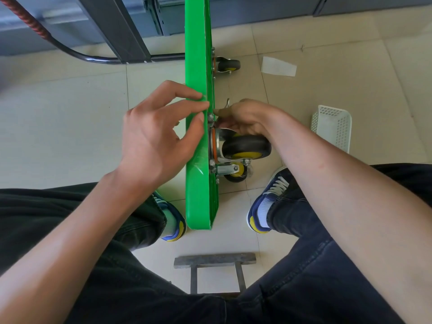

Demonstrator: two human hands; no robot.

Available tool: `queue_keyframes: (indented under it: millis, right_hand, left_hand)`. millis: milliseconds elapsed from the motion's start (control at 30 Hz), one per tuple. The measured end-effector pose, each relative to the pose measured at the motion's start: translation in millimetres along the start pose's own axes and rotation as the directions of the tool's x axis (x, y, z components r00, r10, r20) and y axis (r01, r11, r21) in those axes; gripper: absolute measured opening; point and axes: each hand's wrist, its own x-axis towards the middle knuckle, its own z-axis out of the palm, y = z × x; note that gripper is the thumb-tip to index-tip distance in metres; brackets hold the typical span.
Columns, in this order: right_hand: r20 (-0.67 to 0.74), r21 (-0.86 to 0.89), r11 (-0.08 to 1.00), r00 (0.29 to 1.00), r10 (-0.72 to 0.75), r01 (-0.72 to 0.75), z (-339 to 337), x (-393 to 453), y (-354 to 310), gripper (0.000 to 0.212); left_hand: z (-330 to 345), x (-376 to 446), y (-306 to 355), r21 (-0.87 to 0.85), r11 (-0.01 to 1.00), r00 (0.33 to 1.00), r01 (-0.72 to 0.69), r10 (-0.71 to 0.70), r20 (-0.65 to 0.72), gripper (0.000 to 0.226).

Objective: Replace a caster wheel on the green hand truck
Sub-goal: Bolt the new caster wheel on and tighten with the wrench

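Two knees in dark trousers frame the bottom edge, with a grey metal stool frame between them on the tiled floor. Beyond it, the green hand truck stands on its edge between two blue and yellow sneakers. The left hand rests straight fingertips against the deck's upper edge, gripping nothing. The right hand curls round something small at the mounting plate of the nearest caster wheel, perhaps a tool, though the fingers hide it. A second caster sits below, a third farther along. A white perforated basket and a paper scrap lie to the right. No writing is legible.
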Motion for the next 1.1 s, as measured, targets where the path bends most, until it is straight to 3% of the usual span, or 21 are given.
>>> queue_keyframes:
  millis: [133,267,433,567,667,767,933,1100]
  right_hand:
    - [0.047,-0.007,0.995,0.994,0.096,-0.096,-4.9,0.3,2.1,0.02]
    - [0.011,-0.017,0.997,0.997,0.081,-0.081,-5.3,-9.4,-2.9,0.025]
    - [-0.211,-0.062,0.979,0.956,-0.202,0.193,-7.9,-30.2,-8.4,0.027]
    - [-0.244,-0.297,0.821,0.792,-0.559,0.488,-3.6,-52.6,-17.1,0.019]
    - [-0.196,-0.395,0.695,0.684,-0.703,0.602,2.5,-74.5,-23.5,0.013]
    - [-0.176,-0.44,0.649,0.649,-0.74,0.621,6.0,-87.1,-19.2,0.014]
    - [-0.197,-0.357,0.677,0.656,-0.728,0.644,7.6,-91.9,-1.3,0.014]
    - [-0.143,-0.391,0.642,0.646,-0.75,0.659,3.8,-94.8,-0.5,0.014]
  left_hand:
    - [0.3,-0.5,-0.1,-0.014,1.0,1.0,0.002,-0.002,-0.003,0.02]
    - [-0.2,0.1,0.3,-0.016,1.0,1.0,0.005,-0.005,0.001,0.02]
    - [-0.4,-0.5,0.8,-0.013,1.0,1.0,0.006,-0.006,0.007,0.02]
    - [-0.8,-0.3,0.5,-0.013,1.0,1.0,0.007,-0.007,0.011,0.02]
    - [-0.2,-1.4,0.2,-0.008,1.0,1.0,0.006,-0.006,0.015,0.02]
    - [-0.6,-1.4,-0.4,-0.017,1.0,1.0,0.015,-0.015,0.014,0.02]
    - [-1.3,-2.8,1.0,-0.009,1.0,1.0,0.01,-0.01,0.026,0.021]
    - [0.2,-2.0,1.8,-0.003,1.0,1.0,0.013,-0.013,0.018,0.021]
